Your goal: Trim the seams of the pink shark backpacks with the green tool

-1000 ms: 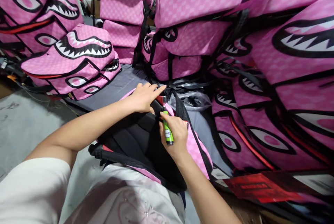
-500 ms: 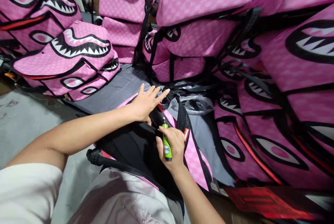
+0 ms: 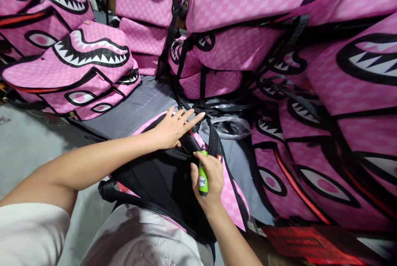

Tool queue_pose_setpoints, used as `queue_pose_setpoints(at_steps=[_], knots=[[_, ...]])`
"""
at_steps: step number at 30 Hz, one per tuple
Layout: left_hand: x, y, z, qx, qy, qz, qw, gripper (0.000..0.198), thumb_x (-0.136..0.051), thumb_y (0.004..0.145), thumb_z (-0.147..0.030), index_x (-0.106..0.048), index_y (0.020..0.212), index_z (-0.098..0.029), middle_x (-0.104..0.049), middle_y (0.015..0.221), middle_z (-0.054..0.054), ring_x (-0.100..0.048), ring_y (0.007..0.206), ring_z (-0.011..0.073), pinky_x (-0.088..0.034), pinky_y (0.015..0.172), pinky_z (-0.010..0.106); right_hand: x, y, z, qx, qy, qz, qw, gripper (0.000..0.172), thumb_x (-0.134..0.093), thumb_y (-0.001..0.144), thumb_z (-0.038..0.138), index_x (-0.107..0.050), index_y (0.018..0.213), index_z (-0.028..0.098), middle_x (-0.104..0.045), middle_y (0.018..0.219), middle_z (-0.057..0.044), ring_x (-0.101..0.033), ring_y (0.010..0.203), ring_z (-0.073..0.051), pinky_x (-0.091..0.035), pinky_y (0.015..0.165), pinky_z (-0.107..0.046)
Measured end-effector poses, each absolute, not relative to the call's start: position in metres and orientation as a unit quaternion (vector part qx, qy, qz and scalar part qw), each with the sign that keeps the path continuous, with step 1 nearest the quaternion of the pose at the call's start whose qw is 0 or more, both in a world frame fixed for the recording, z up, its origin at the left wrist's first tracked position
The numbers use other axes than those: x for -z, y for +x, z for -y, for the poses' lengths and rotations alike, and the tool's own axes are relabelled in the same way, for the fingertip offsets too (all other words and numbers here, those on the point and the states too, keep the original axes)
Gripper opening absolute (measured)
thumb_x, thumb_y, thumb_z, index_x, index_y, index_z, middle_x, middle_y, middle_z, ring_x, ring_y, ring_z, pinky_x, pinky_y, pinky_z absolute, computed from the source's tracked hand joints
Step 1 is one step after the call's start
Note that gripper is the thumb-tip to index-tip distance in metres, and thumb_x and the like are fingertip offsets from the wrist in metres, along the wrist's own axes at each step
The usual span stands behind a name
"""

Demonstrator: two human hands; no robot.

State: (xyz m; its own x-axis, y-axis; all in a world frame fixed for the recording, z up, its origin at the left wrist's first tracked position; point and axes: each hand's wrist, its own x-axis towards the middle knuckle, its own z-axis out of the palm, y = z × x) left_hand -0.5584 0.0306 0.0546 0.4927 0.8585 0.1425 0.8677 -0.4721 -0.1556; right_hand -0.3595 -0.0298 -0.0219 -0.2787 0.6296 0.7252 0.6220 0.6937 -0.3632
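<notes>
A backpack (image 3: 155,177) lies before me, its black back panel up and pink checkered sides showing. My left hand (image 3: 173,127) rests flat on its upper part, fingers stretched out and spread, pointing to the right. In my right hand (image 3: 212,175) is a green tube-shaped tool (image 3: 203,171) with a narrow tip, a dark base and a round white mark. The tip points away from me, just right of the left hand and over the black fabric. A black shoulder strap (image 3: 214,140) with a small red label runs beside the right hand.
Stacked pink backpacks with shark mouths stand at the left (image 3: 93,53), across the back (image 3: 248,1) and at the right (image 3: 310,162). A clear plastic bag (image 3: 232,127) lies beyond the strap on the grey surface (image 3: 149,92). A red-and-black printed item (image 3: 316,243) sits at lower right.
My right hand and the green tool have shifted slightly right and down. The left hand stays spread on the backpack, moved only a little. The view has shifted slightly.
</notes>
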Motion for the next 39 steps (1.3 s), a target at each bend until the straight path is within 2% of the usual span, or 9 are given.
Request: queue_pose_setpoints(at_steps=[3,6,9,12,16,21,27,34,39], knots=[[-0.051,-0.558,-0.033,0.023,-0.852,0.512,0.107,0.125,-0.081,0.072,-0.044,0.007,0.158,-0.021,-0.018,0.164,0.017,-0.026,0.147,0.0366,-0.021,0.117,0.056,0.007,-0.357,0.011,0.058,-0.484,0.77,0.412,0.052,-0.063,0.091,0.034,-0.045,0.138,0.021,-0.064,0.119,-0.015,-0.059,0.113,-0.03,-0.045,0.097,-0.047],[-0.049,-0.557,-0.034,0.027,-0.84,0.53,0.111,0.123,-0.08,0.073,-0.047,0.006,0.158,-0.022,-0.017,0.164,0.019,-0.022,0.148,0.039,-0.018,0.117,0.06,-0.009,-0.371,-0.014,0.06,-0.538,0.792,0.283,0.079,-0.073,0.082,0.048,-0.038,0.144,0.013,-0.056,0.134,-0.023,-0.051,0.125,-0.037,-0.042,0.1,-0.051],[-0.045,-0.556,-0.036,0.028,-0.829,0.546,0.116,0.121,-0.079,0.074,-0.048,0.002,0.159,-0.02,-0.021,0.162,0.022,-0.029,0.145,0.0389,-0.02,0.116,0.06,-0.016,-0.396,-0.032,0.054,-0.557,0.809,0.18,0.095,-0.083,0.073,0.043,-0.033,0.147,0.01,-0.046,0.145,-0.026,-0.042,0.135,-0.04,-0.036,0.106,-0.054],[-0.042,-0.557,-0.038,0.023,-0.819,0.561,0.117,0.118,-0.079,0.074,-0.047,-0.001,0.159,-0.019,-0.027,0.159,0.022,-0.036,0.139,0.0366,-0.025,0.114,0.057,-0.017,-0.412,-0.037,0.056,-0.571,0.807,0.137,0.102,-0.088,0.069,0.036,-0.03,0.149,0.011,-0.035,0.152,-0.029,-0.035,0.139,-0.041,-0.033,0.108,-0.057],[-0.042,-0.559,-0.039,-0.002,-0.819,0.565,0.101,0.122,-0.08,0.071,-0.05,-0.002,0.159,-0.017,-0.027,0.159,0.022,-0.035,0.14,0.0352,-0.024,0.115,0.057,-0.016,-0.41,-0.032,0.001,-0.562,0.816,0.137,0.09,-0.081,0.075,0.029,-0.032,0.148,0.014,-0.044,0.148,-0.025,-0.046,0.132,-0.036,-0.044,0.1,-0.047],[-0.044,-0.56,-0.038,-0.027,-0.823,0.559,0.094,0.139,-0.089,0.058,-0.048,0.001,0.159,-0.017,-0.018,0.162,0.022,-0.027,0.144,0.0373,-0.019,0.116,0.065,-0.015,-0.402,-0.03,-0.023,-0.563,0.811,0.158,0.084,-0.076,0.078,0.025,-0.031,0.149,0.014,-0.047,0.146,-0.022,-0.049,0.13,-0.035,-0.046,0.099,-0.047],[-0.037,-0.561,-0.04,0.01,-0.812,0.576,0.092,0.118,-0.081,0.072,-0.045,-0.005,0.159,-0.018,-0.024,0.161,0.019,-0.028,0.145,0.0332,-0.021,0.117,0.059,-0.012,-0.403,-0.035,-0.025,-0.563,0.812,0.149,0.086,-0.077,0.077,0.026,-0.032,0.148,0.013,-0.045,0.147,-0.023,-0.048,0.131,-0.035,-0.046,0.099,-0.047],[-0.033,-0.557,-0.046,0.01,-0.804,0.587,0.092,0.121,-0.081,0.069,-0.054,-0.008,0.159,-0.017,-0.03,0.158,0.021,-0.036,0.137,0.0352,-0.027,0.112,0.06,-0.007,-0.404,-0.041,-0.018,-0.562,0.815,0.143,0.084,-0.077,0.078,0.026,-0.034,0.148,0.012,-0.047,0.146,-0.026,-0.05,0.13,-0.037,-0.046,0.096,-0.048],[-0.036,-0.557,-0.042,0.024,-0.804,0.587,0.091,0.109,-0.076,0.076,-0.052,-0.014,0.158,-0.017,-0.043,0.148,0.018,-0.041,0.13,0.0321,-0.031,0.109,0.052,-0.02,-0.383,-0.028,0.01,-0.504,0.839,0.204,0.064,-0.062,0.091,0.035,-0.039,0.146,0.012,-0.052,0.143,-0.024,-0.052,0.129,-0.034,-0.042,0.1,-0.048]])
